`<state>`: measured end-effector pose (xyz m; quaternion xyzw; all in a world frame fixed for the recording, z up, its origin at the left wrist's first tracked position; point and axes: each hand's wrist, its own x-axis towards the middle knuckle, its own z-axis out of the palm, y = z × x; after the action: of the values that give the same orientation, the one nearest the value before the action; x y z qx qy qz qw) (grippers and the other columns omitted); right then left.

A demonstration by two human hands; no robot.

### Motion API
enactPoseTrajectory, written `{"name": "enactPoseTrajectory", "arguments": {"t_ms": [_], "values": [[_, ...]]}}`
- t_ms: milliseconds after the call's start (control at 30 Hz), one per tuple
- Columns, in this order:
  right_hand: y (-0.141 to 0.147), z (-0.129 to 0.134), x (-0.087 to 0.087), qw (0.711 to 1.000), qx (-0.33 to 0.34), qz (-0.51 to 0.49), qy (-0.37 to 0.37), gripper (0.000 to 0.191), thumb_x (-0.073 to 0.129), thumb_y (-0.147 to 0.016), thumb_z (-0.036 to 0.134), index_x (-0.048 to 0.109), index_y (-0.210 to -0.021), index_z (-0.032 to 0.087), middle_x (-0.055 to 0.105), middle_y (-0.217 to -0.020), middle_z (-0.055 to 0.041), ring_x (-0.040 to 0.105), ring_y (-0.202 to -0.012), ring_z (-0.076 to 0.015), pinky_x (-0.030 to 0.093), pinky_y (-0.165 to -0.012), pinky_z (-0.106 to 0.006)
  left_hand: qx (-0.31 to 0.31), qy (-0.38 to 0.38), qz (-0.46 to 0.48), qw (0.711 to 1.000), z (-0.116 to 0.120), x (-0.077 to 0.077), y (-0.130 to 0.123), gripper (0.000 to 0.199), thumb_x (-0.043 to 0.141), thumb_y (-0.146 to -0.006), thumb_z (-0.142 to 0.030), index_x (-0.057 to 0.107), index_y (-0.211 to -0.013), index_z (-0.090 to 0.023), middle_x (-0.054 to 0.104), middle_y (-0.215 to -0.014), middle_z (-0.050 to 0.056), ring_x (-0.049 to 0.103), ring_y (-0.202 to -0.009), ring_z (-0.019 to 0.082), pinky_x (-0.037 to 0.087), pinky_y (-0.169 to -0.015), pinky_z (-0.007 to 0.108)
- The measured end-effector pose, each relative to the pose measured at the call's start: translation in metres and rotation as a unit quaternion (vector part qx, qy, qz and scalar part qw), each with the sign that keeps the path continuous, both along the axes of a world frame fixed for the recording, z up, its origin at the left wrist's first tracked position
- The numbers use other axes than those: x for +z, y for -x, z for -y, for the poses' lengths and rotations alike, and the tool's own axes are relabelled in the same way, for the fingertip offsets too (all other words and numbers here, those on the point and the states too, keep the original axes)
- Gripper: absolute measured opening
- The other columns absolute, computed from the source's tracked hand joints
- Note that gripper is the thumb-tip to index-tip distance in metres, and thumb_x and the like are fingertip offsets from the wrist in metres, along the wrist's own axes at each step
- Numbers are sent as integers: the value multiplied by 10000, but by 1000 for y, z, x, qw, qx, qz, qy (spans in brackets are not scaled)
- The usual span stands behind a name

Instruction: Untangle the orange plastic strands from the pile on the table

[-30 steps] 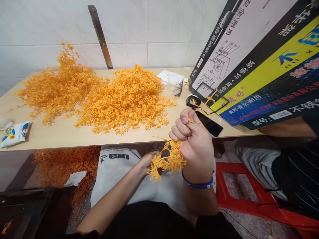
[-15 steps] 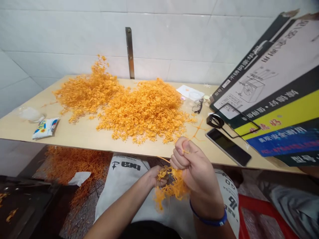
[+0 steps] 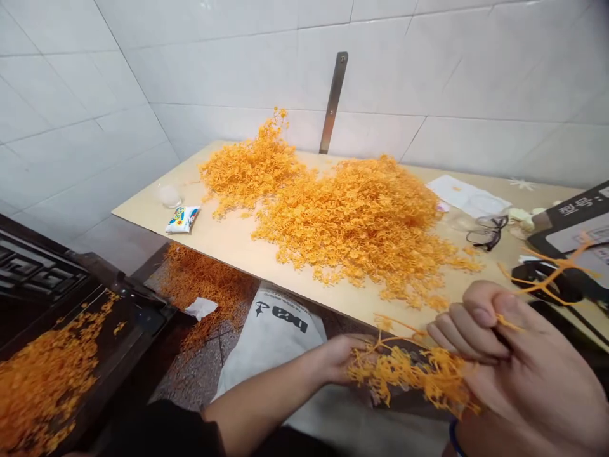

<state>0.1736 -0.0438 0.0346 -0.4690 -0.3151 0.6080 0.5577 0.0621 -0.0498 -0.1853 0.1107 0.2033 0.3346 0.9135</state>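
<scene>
Above the table's front edge at the right, my right hand [image 3: 518,355] is closed on an orange branched stem [image 3: 554,273] whose bare end sticks out past the thumb. Orange sprigs [image 3: 413,374] hang between my two hands, below the table edge. My left hand [image 3: 345,358] is at their left end, its fingers curled and partly hidden by the sprigs, so its exact grip is unclear. Two joined heaps of the same orange sprigs, a large one [image 3: 356,222] and a smaller one [image 3: 252,165], lie on the wooden table [image 3: 228,244].
Eyeglasses [image 3: 492,233], white paper [image 3: 469,195] and a black round object [image 3: 547,279] are at the right, beside a printed box [image 3: 580,222]. A small packet [image 3: 183,219] sits at the left. More orange pieces [image 3: 42,374] lie on dark furniture, lower left.
The view has turned left, bringing the dark furniture further in. Both hands now appear further right, and a branched stem shows beyond my right hand.
</scene>
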Motion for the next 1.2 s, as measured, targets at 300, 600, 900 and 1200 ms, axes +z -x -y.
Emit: {"name": "enactPoseTrajectory", "arguments": {"t_ms": [300,600,900,1200], "values": [[-4,-3,4,991,74,-30,-103,346,566,-864,366,510,-560,212,106,-431,80,72,-386,-76,95,-389,-268,46,77,2,996,-3,10,17,235,530,-718,-345,601,-686,-123,482,-525,5,367,-420,96,285,-459,224],[-5,-13,-2,982,102,-49,-148,314,556,-912,324,502,-629,202,132,-461,91,82,-403,-62,118,-411,-231,77,74,-31,994,-2,14,22,467,462,-855,-518,665,-774,-105,620,-629,74,549,-564,167,423,-610,275],[-14,-19,-4,986,82,-27,-146,302,552,-907,320,478,-634,214,118,-477,94,46,-417,-69,92,-418,-237,120,50,-21,991,-2,24,23,668,404,-848,-697,656,-1020,-102,695,-831,134,666,-830,251,543,-736,364],[-24,-21,-15,983,85,-5,-162,321,639,-854,394,453,-651,227,108,-483,107,47,-405,-67,101,-394,-222,72,2,-40,997,5,24,19,450,547,-818,-540,656,-984,-137,664,-783,70,621,-691,178,546,-636,307]]}}
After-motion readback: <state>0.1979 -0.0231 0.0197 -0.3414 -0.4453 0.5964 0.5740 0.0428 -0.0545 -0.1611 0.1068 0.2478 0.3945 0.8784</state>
